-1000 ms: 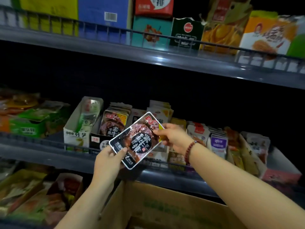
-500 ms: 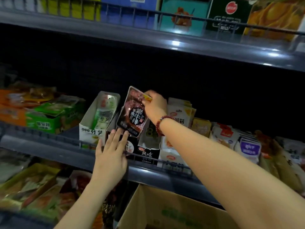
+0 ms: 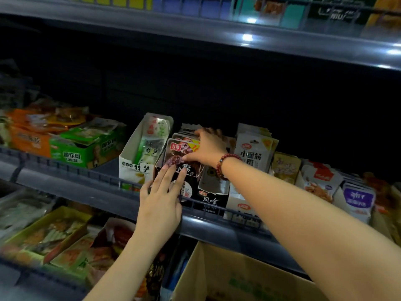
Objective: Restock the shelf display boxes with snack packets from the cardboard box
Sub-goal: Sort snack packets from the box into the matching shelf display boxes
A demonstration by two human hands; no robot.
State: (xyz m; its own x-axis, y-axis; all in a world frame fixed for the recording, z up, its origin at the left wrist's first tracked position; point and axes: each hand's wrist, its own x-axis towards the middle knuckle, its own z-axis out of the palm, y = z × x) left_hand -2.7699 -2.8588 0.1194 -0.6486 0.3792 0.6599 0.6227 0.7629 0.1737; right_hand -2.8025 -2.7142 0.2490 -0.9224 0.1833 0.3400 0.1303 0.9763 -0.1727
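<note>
Right hand, red bead bracelet at the wrist, reaching over the front wire rail of the dark metal middle shelf and pinching the top of a glossy dark-red snack packet with a red logo, fingers over its upper edge and thumb on its face; packet standing upright at the front of a row of like packets inside the open black cardboard display box. Left hand flat with straight fingers against the front of that black box, fingertips reaching the packet's lower edge, holding nothing. Just left of it a white cardboard display box of green bamboo-shoot packets; to the right, white packets standing in a row. Below the shelf, at the bottom of the view, the open brown cardboard box
</note>
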